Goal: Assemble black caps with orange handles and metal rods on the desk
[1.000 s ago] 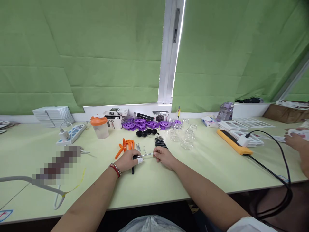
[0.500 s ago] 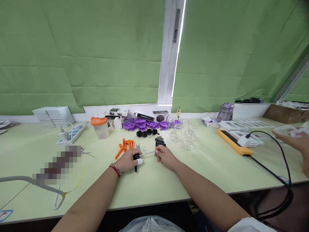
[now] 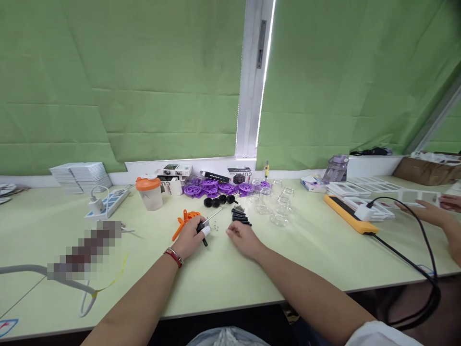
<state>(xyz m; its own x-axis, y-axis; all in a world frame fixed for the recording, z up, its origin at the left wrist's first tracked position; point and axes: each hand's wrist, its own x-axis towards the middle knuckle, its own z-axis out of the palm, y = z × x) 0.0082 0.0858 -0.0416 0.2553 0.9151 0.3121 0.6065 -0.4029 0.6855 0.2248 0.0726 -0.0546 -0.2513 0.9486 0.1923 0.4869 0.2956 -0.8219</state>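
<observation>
My left hand (image 3: pixel 190 238) is closed round a screwdriver (image 3: pixel 212 217) with a black handle, its thin metal shaft slanting up to the right. The end of a black handle-like piece (image 3: pixel 205 242) sticks out below the same hand. A white wrap covers one of its digits. My right hand (image 3: pixel 245 239) rests low over the table with thumb and fingers pinched together; what they hold, if anything, is too small to tell. Tiny metal parts (image 3: pixel 216 228) lie between the hands. Black tapered handles (image 3: pixel 240 217) lie just beyond the right hand, and orange plastic pieces (image 3: pixel 185 218) beside the left.
Black round cups (image 3: pixel 216 202), purple discs (image 3: pixel 226 189) and small boxes (image 3: pixel 240 176) lie at the back. Clear glass vessels (image 3: pixel 280 216) stand right of centre. An orange-lidded cup (image 3: pixel 149 193) is at left. Further right are a yellow power strip (image 3: pixel 349 215) and another person's hand (image 3: pixel 428 211).
The screwdriver has swung from nearly level to slanting up and away, its tip leaving my right fingers. My right hand has drawn slightly left and nearer me. The other person's hands have moved.
</observation>
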